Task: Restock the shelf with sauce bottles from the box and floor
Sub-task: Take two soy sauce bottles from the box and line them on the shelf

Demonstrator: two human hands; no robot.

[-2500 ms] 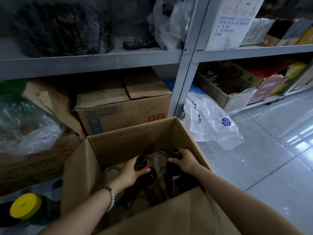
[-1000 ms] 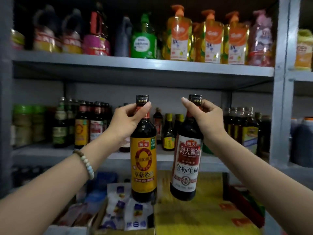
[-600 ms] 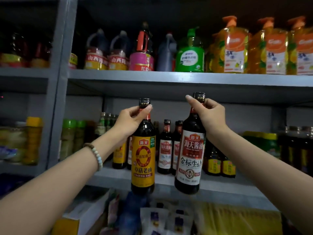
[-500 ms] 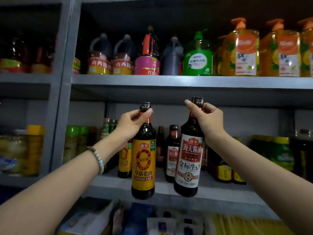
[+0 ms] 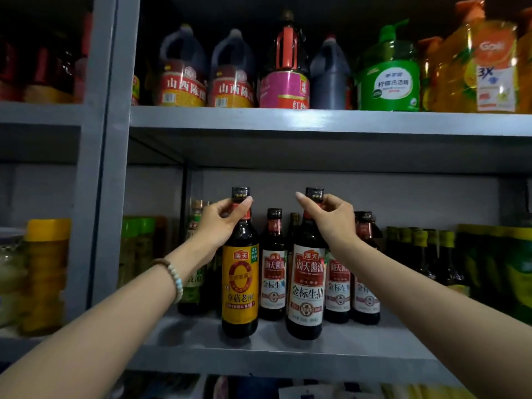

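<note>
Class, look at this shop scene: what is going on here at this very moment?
A person is stocking a grey metal shelf. The left hand grips the neck of a yellow-labelled sauce bottle, and the right hand grips the neck of a white-labelled sauce bottle. Both bottles stand upright at the shelf's front edge, before a row of similar bottles.

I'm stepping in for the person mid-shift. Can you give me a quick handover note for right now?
Left hand: grip on the neck of the yellow-label bottle.
Right hand: grip on the neck of the white-label bottle.
Both bottles are upright at the front of the middle shelf, apparently resting on it, the white-label one in front of matching bottles.
Done: both brought to the shelf.
Left: release, push into rows, fetch more; the box isn't in view.
</note>
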